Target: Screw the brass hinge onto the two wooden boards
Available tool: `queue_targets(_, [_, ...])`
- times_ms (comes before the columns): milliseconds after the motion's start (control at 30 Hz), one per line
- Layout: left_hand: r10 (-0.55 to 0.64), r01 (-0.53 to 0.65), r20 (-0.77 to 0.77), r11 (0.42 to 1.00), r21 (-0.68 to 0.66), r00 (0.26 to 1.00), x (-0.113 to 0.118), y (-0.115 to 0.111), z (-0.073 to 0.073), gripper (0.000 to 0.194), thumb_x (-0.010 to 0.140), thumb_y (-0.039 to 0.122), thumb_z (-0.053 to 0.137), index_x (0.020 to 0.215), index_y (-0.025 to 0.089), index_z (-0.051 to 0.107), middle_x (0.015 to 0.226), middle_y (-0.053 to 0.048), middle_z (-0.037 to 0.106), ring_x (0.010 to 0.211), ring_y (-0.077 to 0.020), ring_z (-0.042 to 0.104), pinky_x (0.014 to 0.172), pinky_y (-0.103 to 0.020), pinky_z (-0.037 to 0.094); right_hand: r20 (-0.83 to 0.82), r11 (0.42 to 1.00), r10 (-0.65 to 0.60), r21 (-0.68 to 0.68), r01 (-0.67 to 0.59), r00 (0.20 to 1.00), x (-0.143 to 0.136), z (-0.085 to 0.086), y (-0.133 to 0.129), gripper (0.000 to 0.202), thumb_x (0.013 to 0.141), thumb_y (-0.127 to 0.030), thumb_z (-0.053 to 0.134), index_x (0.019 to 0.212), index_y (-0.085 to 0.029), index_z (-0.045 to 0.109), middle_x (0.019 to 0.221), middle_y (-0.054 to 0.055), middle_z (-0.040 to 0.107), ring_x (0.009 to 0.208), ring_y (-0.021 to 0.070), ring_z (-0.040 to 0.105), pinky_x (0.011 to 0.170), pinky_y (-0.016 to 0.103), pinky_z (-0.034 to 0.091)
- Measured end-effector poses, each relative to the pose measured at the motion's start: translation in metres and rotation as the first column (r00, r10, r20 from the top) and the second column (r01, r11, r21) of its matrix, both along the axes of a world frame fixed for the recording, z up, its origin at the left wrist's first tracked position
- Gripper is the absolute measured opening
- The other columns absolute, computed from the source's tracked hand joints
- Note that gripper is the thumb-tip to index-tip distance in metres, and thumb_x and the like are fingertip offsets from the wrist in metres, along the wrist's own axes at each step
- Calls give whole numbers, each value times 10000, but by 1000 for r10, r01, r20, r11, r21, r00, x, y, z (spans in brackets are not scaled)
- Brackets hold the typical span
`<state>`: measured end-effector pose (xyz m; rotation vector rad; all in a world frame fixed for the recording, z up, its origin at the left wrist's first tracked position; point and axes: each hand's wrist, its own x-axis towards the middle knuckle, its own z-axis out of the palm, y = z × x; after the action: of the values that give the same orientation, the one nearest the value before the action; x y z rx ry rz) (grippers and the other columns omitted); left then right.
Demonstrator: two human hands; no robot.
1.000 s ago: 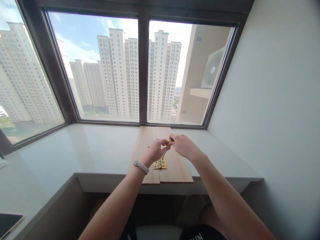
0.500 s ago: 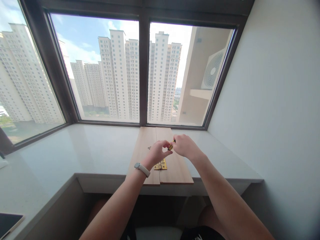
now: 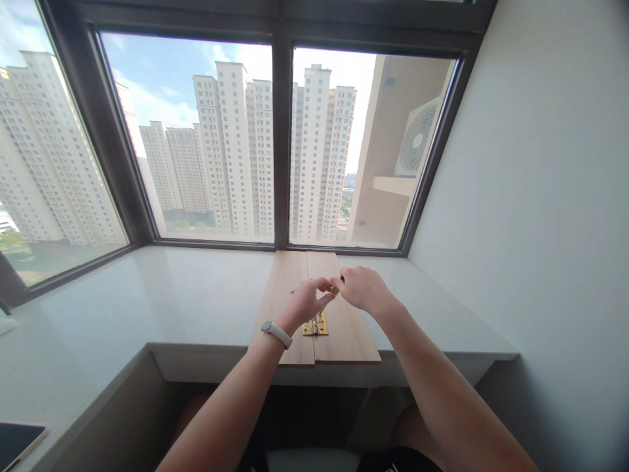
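Observation:
My left hand (image 3: 310, 300) pinches a small gold-coloured metal piece (image 3: 335, 290) between thumb and fingertips, above two wooden boards (image 3: 348, 334). My right hand (image 3: 364, 287) is closed at the piece's other end, with a dark bit showing at its fingertips. What exactly it grips is hidden. Below my left hand, a gold hinge (image 3: 316, 325) lies across the seam between the boards, partly covered by the hand. Small dark bits (image 3: 293, 292), too small to name, lie on the left board.
The boards rest on a white sill (image 3: 206, 295), their near ends jutting past its front edge. Dark-framed windows (image 3: 282, 151) stand behind, and a white wall (image 3: 531, 196) rises at right. A dark-screened flat device (image 3: 19, 442) lies at the lower left.
The gold piece has turned slightly between my hands and shows a different face. Both hands stay in nearly the same place above the boards.

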<state>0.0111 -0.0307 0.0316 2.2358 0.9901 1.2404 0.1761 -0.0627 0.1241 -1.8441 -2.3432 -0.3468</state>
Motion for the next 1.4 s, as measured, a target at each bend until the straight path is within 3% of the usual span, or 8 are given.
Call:
queue_targets(67, [21, -18, 47, 998, -58, 999, -10, 9, -5, 229, 919, 371, 580, 1053, 216, 684, 983, -62, 735, 912, -197, 673, 788, -326, 528, -4, 1000, -10, 13, 10, 1000, 0, -2, 1, 507, 1004, -527, 355, 953, -168, 710, 899, 139, 718, 870, 258, 679, 759, 326, 438])
queue_targets(167, [179, -166, 87, 977, -136, 980, -33, 29, -20, 230, 929, 348, 548, 1039, 196, 682, 1009, -81, 733, 887, -195, 677, 802, -334, 539, -21, 999, -22, 28, 22, 1000, 1, -5, 1, 525, 1005, -542, 339, 952, -175, 710, 895, 135, 720, 876, 256, 676, 765, 330, 435])
queue_targets(300, [344, -359, -103, 901, -245, 933, -67, 51, -44, 207, 905, 266, 537, 1040, 190, 673, 1006, -85, 732, 872, -191, 679, 767, -312, 544, -44, 998, -59, 24, 60, 997, 2, -9, 3, 538, 1008, -536, 328, 946, -175, 722, 903, 135, 722, 883, 253, 677, 762, 329, 445])
queue_targets(500, [317, -364, -219, 904, -223, 923, -86, 53, -66, 228, 803, 167, 576, 979, 213, 714, 932, -68, 712, 854, -209, 650, 792, -331, 526, -99, 986, -152, 54, 158, 983, -1, -16, 7, 513, 987, -519, 371, 907, -168, 736, 877, 133, 730, 850, 242, 688, 716, 304, 445])
queue_targets(800, [84, -168, -377, 966, -195, 922, -78, 47, -65, 222, 831, 202, 559, 964, 245, 731, 1012, -58, 642, 846, -191, 621, 819, -319, 503, -169, 985, -112, 112, 132, 979, -2, -24, 10, 429, 950, -485, 449, 816, -179, 718, 785, 115, 699, 789, 237, 659, 690, 299, 414])
queue_targets(1033, [94, -185, -429, 967, -176, 898, -78, 42, -61, 118, 851, 244, 593, 835, 207, 704, 995, -83, 644, 837, -221, 630, 765, -333, 498, -428, 968, 245, 152, -198, 870, 5, -32, 11, 146, 941, -248, 531, 996, -185, 651, 1009, 62, 672, 863, 154, 620, 795, 244, 429])
queue_targets(1200, [110, -205, -442, 964, -172, 890, -82, 36, -62, 116, 858, 210, 557, 850, 191, 671, 949, -98, 678, 901, -254, 628, 794, -346, 484, -539, 955, 294, 128, -268, 789, 13, -37, 18, 229, 910, -152, 527, 1099, -194, 648, 1051, 62, 684, 875, 158, 627, 800, 256, 439])
queue_targets(1400, [111, -196, -349, 956, -220, 931, -82, 23, -64, 252, 937, 257, 448, 1047, 205, 669, 1014, -88, 697, 938, -242, 632, 802, -337, 467, -561, 955, 296, 182, -234, 773, 15, -40, 21, 161, 869, -159, 570, 1001, -198, 653, 937, 46, 695, 810, 164, 613, 746, 264, 430])
